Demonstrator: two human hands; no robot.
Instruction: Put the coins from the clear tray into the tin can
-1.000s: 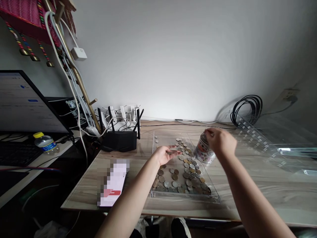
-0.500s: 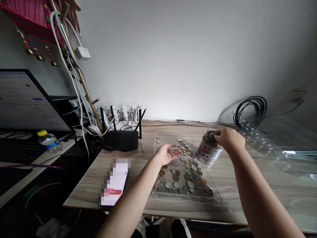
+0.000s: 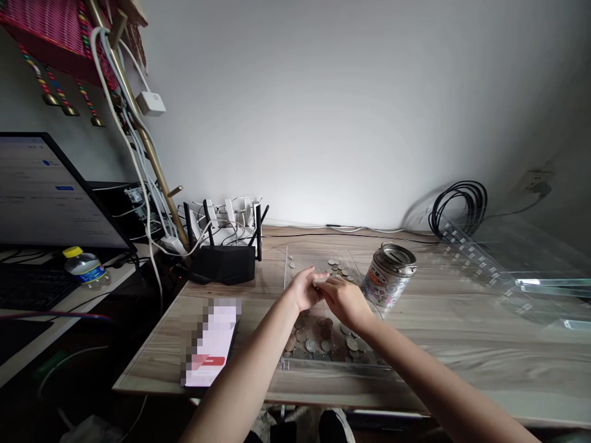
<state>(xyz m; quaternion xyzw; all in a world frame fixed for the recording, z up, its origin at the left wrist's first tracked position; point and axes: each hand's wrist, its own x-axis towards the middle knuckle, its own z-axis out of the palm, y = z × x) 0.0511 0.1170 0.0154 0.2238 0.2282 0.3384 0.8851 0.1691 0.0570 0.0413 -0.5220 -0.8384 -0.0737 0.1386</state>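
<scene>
My left hand (image 3: 307, 290) is palm up over the clear plastic tray (image 3: 332, 362), with a coin (image 3: 316, 284) in it. The thumb and fingers of my right hand (image 3: 345, 301) come together at this coin, touching my left palm; the fingertips are partly hidden. Below both hands, many loose coins (image 3: 310, 346) of silver and brown tones lie spread in the tray. To the right of the tray stands a round tin coin bank (image 3: 386, 286) with a printed side, a slot in its metal lid and a wire handle.
A phone (image 3: 210, 344) lies on the desk at left, with a black router (image 3: 224, 264) behind it. Clear plastic panels (image 3: 480, 258) and a coiled black cable (image 3: 457, 209) are at right. A yellow-capped bottle (image 3: 87, 269) stands near the monitor (image 3: 55, 191).
My right hand has left the tin's lid and moved left to the coin in my left palm. The tin's slot now shows. My left hand stays nearly in place.
</scene>
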